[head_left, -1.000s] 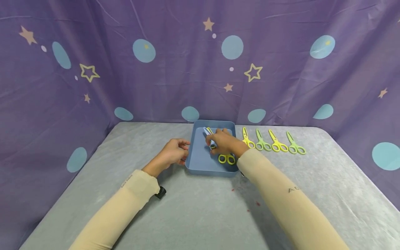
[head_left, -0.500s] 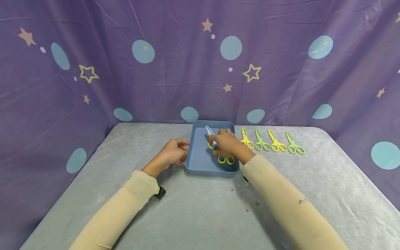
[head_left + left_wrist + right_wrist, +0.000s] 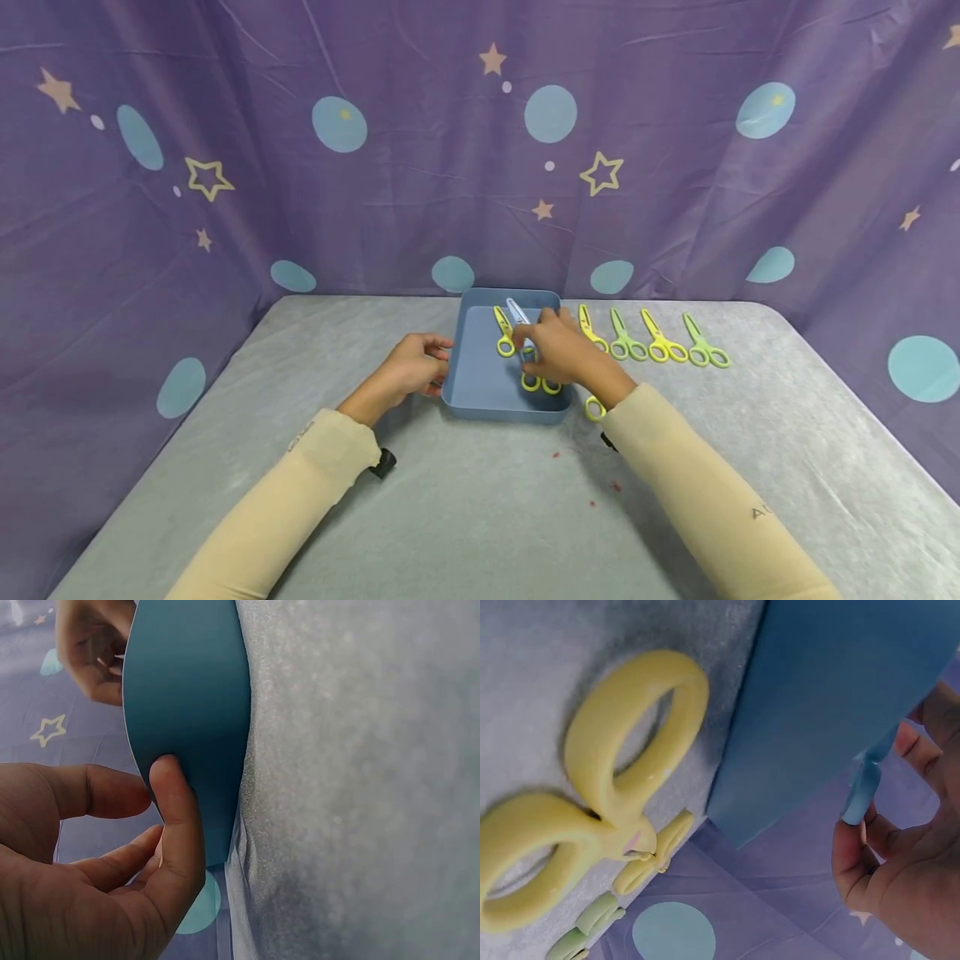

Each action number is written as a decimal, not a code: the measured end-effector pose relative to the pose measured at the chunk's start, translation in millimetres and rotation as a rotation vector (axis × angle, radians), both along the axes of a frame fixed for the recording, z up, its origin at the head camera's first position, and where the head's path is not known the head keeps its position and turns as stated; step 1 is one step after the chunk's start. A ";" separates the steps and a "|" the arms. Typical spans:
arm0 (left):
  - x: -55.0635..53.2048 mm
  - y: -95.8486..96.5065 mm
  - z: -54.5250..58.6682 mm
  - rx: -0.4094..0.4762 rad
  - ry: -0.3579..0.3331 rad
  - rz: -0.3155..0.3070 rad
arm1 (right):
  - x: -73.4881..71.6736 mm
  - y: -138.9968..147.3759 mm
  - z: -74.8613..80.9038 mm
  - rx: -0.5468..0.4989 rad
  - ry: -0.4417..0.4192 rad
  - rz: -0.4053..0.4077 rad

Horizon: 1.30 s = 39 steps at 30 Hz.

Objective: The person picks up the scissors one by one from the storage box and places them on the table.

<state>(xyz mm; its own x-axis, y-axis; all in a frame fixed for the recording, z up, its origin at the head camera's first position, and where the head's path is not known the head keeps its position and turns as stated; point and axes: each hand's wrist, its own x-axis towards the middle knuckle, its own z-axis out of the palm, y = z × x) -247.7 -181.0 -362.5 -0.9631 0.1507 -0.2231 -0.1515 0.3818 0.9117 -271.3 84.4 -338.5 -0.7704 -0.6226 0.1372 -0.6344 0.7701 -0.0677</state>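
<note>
The right hand [image 3: 558, 346] is over the blue tray [image 3: 480, 412], pinching light-blue scissors [image 3: 517, 312] whose blade points to the back wall. In the right wrist view the thumb and fingers hold their blue handle [image 3: 862, 791]. Inside the tray, yellow scissors [image 3: 504, 335] lie to the left of this hand. Yellow handle loops [image 3: 551, 387] of other scissors show below it, with their blades hidden by the hand. The left hand [image 3: 412, 367] rests against the tray's left side, and its fingertips [image 3: 169, 769] touch the outer wall in the left wrist view.
On the grey table [image 3: 480, 517], a row right of the tray holds yellow scissors [image 3: 588, 325], green scissors [image 3: 626, 342], more yellow scissors [image 3: 663, 343] and more green scissors [image 3: 705, 346]. A yellow loop [image 3: 595, 408] shows beside the right wrist. A purple curtain [image 3: 420, 167] stands behind.
The right hand has moved right with the blue scissors, uncovering the yellow scissors at its left. A yellow loop now shows beside the right wrist. The left hand stays against the tray.
</note>
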 end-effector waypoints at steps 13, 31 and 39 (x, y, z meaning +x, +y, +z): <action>-3.0 -0.1 -1.7 0.004 -0.002 -0.015 | 22.2 17.8 5.3 -0.050 0.026 -0.043; -2.7 1.1 -2.6 0.011 -0.011 -0.012 | 35.6 60.1 -3.9 -0.113 0.102 -0.085; -2.3 0.0 -2.3 0.013 0.003 -0.004 | 39.7 73.5 -1.1 -0.065 0.174 -0.116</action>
<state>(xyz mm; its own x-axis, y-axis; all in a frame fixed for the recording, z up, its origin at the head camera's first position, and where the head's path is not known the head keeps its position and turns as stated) -250.0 -181.0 -364.8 -0.9631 0.1575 -0.2181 -0.1472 0.3701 0.9173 -231.6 157.8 -339.7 -0.7979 -0.5162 0.3113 -0.5479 0.8364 -0.0174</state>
